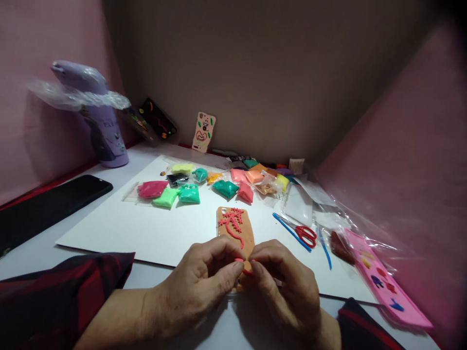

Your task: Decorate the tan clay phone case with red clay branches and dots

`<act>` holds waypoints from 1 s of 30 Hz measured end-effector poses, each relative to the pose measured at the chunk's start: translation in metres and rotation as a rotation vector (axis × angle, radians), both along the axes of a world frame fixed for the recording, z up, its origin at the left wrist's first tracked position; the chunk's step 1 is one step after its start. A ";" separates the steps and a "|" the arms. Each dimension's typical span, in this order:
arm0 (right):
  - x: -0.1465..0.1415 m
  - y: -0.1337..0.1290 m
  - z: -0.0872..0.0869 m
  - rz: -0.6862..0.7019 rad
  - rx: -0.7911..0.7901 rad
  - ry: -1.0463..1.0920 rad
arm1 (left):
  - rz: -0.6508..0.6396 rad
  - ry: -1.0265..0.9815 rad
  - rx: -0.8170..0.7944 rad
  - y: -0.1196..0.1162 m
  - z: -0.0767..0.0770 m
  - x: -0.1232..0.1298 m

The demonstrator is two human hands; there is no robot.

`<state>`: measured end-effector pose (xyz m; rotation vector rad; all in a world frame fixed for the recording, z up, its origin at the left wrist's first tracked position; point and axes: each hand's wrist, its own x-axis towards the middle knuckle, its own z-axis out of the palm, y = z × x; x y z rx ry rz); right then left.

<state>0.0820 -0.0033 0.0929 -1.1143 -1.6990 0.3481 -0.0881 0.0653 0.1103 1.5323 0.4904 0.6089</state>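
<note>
A phone case point(248, 228) coated in tan clay lies on the white board in front of me. A branching red clay design point(233, 221) with small bumps covers its upper part, and a curved stem runs down from it. Over the lower part of the case, my left hand point(204, 277) pinches a small piece of red clay point(239, 260) between thumb and forefinger. Close beside it, the thumb and forefinger of my right hand point(292, 279) are also pinched together at the red clay. The fingers partly hide the clay and the lower case.
Several colourful clay packets point(189, 193) lie across the white board point(109, 233). Red-handled scissors point(305, 235) and blue tools point(324, 250) are at right, near a pink tray point(394, 287). A black phone point(58, 209) and purple bottle point(109, 131) stand left; a decorated case point(204, 131) leans behind.
</note>
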 end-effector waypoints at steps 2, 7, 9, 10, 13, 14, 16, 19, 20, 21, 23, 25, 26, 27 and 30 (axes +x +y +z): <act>0.000 0.000 0.000 -0.005 -0.005 -0.001 | -0.007 -0.003 -0.033 0.000 0.002 0.000; 0.000 0.000 0.001 -0.011 0.008 -0.033 | -0.024 -0.037 -0.080 0.000 0.002 -0.001; -0.001 0.000 0.002 -0.004 0.016 -0.022 | -0.030 -0.027 -0.067 0.001 0.002 -0.001; -0.001 0.000 0.003 0.002 0.017 -0.017 | -0.035 -0.020 -0.056 0.001 0.002 -0.001; -0.001 0.000 0.005 0.024 0.034 -0.030 | -0.032 -0.011 -0.029 0.001 0.003 -0.002; 0.000 0.000 0.005 0.032 0.050 -0.039 | -0.024 -0.015 -0.022 0.002 0.004 -0.002; 0.001 0.000 0.004 0.042 0.083 -0.059 | -0.013 -0.009 0.004 0.002 0.004 -0.002; 0.002 0.000 0.003 0.046 0.123 -0.110 | -0.001 -0.011 0.051 0.003 0.004 -0.002; 0.002 0.000 0.003 0.045 0.134 -0.128 | -0.001 -0.014 0.040 0.004 0.003 -0.001; 0.002 0.000 0.004 0.042 0.146 -0.142 | -0.009 -0.016 0.009 0.004 0.002 -0.001; 0.001 0.001 0.006 0.035 0.173 -0.149 | -0.033 -0.017 -0.080 0.004 0.000 -0.001; 0.001 0.001 0.007 0.038 0.194 -0.145 | -0.055 -0.012 -0.150 0.004 -0.002 -0.001; 0.001 0.001 0.007 0.043 0.198 -0.144 | -0.055 -0.011 -0.166 0.004 -0.003 0.000; 0.001 0.002 0.005 0.046 0.202 -0.143 | -0.047 -0.008 -0.169 0.003 -0.005 0.000; 0.002 0.003 -0.002 0.038 0.224 -0.137 | -0.005 0.016 -0.157 0.003 -0.007 0.000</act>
